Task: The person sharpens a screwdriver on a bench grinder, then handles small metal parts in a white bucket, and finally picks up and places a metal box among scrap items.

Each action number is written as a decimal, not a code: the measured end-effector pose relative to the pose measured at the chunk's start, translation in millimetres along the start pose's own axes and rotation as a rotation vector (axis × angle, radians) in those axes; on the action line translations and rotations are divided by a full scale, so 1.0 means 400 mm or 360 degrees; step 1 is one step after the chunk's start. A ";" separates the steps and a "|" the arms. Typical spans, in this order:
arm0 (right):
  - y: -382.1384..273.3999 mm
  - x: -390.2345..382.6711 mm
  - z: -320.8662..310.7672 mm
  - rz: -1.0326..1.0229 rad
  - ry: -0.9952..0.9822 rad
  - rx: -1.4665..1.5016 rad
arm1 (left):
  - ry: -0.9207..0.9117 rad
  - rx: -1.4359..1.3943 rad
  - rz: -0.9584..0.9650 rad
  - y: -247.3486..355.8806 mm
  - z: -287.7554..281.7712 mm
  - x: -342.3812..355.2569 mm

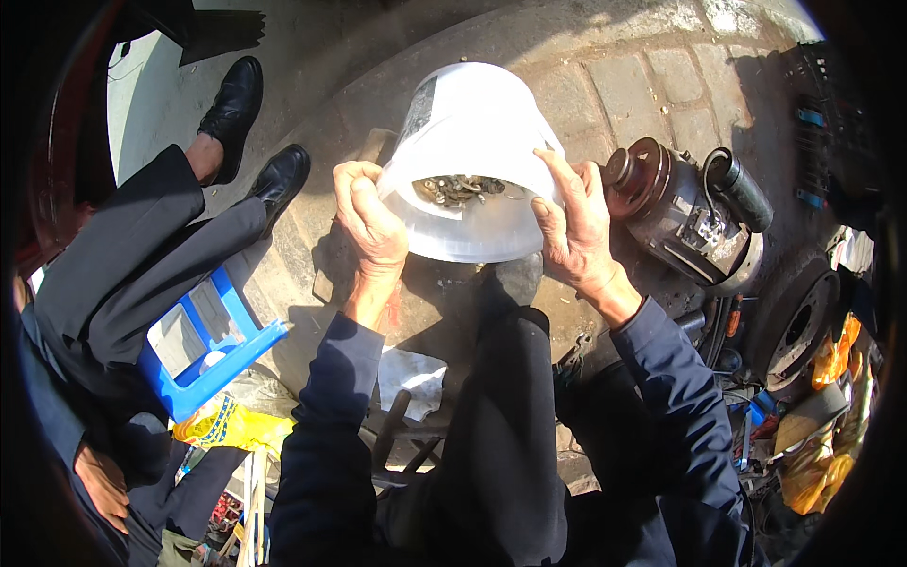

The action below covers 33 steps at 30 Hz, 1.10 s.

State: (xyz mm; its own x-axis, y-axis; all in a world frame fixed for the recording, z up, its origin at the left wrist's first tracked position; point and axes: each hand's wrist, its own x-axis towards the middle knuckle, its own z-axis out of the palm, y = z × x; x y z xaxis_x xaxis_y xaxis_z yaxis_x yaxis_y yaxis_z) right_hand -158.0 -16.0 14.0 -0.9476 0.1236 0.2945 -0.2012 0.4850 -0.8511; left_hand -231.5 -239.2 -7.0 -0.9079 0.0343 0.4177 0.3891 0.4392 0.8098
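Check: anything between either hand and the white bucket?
No. Both hands are already on the white bucket: left hand grips its near-left rim, right hand its right side. Nothing sits between them. Small metal parts lie inside the bucket; the electric motor stands beside it.

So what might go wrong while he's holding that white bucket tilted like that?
1. The bucket is tipped toward the person, held only at its rim by the left hand and right hand; the small metal parts inside could spill out.
2. Spilled parts might scatter over the paving and roll under the motor.
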 end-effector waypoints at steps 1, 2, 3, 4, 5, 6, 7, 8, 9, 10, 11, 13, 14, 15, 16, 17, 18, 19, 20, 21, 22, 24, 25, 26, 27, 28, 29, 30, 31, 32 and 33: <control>0.006 0.001 0.009 0.0032 -0.0004 -0.0009 | 0.0050 0.0064 -0.0150 -0.013 -0.006 -0.009; 0.014 -0.001 0.014 0.0227 -0.0040 0.0020 | 0.0076 0.0029 -0.0472 -0.032 -0.010 -0.006; 0.038 0.015 0.026 0.0258 0.0020 -0.0019 | 0.0034 0.0072 -0.0461 -0.055 -0.003 0.012; 0.064 0.033 0.044 0.0287 0.0053 -0.0010 | 0.0004 0.0135 -0.0396 -0.074 -0.003 0.035; 0.089 0.051 0.049 0.0302 0.0095 -0.0047 | -0.0015 0.0179 -0.0538 -0.084 0.006 0.054; 0.115 0.069 0.049 0.0204 0.0148 -0.0041 | -0.0020 0.0204 -0.0474 -0.090 0.021 0.077; 0.133 0.077 0.049 0.0209 0.0222 0.0008 | -0.0075 0.0235 -0.0480 -0.091 0.032 0.099; 0.145 0.074 0.043 0.0203 0.0255 0.0037 | -0.0108 0.0241 -0.0456 -0.083 0.042 0.109; 0.157 0.079 0.043 0.0280 0.0247 0.0032 | -0.0123 0.0251 -0.0570 -0.075 0.050 0.120; 0.164 0.077 0.039 0.0285 0.0296 0.0032 | -0.0154 0.0239 -0.0549 -0.065 0.058 0.127; 0.169 0.075 0.035 0.0296 0.0287 0.0053 | -0.0167 0.0243 -0.0592 -0.056 0.064 0.132; 0.170 0.068 0.030 0.0288 0.0291 0.0117 | -0.0185 0.0230 -0.0539 -0.044 0.068 0.136; 0.170 0.068 0.030 0.0271 0.0291 0.0111 | -0.0187 0.0231 -0.0581 -0.042 0.068 0.136; 0.170 0.069 0.029 0.0247 0.0279 0.0116 | -0.0176 0.0219 -0.0572 -0.043 0.068 0.137; 0.172 0.073 0.031 0.0245 0.0276 0.0130 | -0.0172 0.0210 -0.0513 -0.047 0.067 0.138; 0.173 0.077 0.032 0.0249 0.0266 0.0128 | -0.0175 0.0223 -0.0534 -0.051 0.066 0.139; 0.174 0.080 0.033 0.0255 0.0256 0.0100 | -0.0182 0.0237 -0.0507 -0.056 0.065 0.140; 0.174 0.082 0.034 0.0267 0.0267 0.0093 | -0.0194 0.0265 -0.0480 -0.060 0.065 0.141; 0.174 0.082 0.034 0.0265 0.0274 0.0092 | -0.0199 0.0243 -0.0489 -0.062 0.065 0.142; 0.174 0.082 0.034 0.0278 0.0284 0.0086 | -0.0207 0.0234 -0.0500 -0.063 0.065 0.142; 0.173 0.080 0.033 0.0277 0.0289 0.0085 | -0.0214 0.0232 -0.0477 -0.062 0.065 0.142; 0.171 0.076 0.032 0.0273 0.0295 0.0089 | -0.0223 0.0241 -0.0474 -0.059 0.067 0.143; 0.171 0.074 0.032 0.0269 0.0297 0.0094 | -0.0225 0.0257 -0.0431 -0.057 0.068 0.143; 0.171 0.074 0.032 0.0261 0.0306 0.0106 | -0.0220 0.0239 -0.0461 -0.056 0.069 0.144; 0.172 0.073 0.032 0.0262 0.0302 0.0093 | -0.0214 0.0232 -0.0468 -0.055 0.070 0.143; 0.173 0.075 0.033 0.0261 0.0304 0.0087 | -0.0203 0.0233 -0.0452 -0.054 0.071 0.144; 0.174 0.076 0.033 0.0263 0.0310 0.0084 | -0.0207 0.0221 -0.0479 -0.054 0.071 0.144; 0.175 0.077 0.034 0.0270 0.0308 0.0089 | -0.0207 0.0216 -0.0486 -0.055 0.071 0.144; 0.176 0.077 0.034 0.0279 0.0311 0.0097 | -0.0207 0.0223 -0.0479 -0.055 0.071 0.144; 0.176 0.077 0.034 0.0270 0.0314 0.0111 | -0.0208 0.0215 -0.0485 -0.055 0.070 0.144; 0.176 0.076 0.034 0.0279 0.0314 0.0089 | -0.0212 0.0218 -0.0477 -0.055 0.070 0.143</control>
State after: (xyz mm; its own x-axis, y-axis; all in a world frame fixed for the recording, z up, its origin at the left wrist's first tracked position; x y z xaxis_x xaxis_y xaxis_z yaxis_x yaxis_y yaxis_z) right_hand -204.5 10.0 -42.8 -0.9035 0.3708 0.2149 -0.0568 0.3934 -0.9176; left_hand -296.5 -221.8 -12.4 -0.9945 -0.0016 0.1049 0.0858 0.5633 0.8218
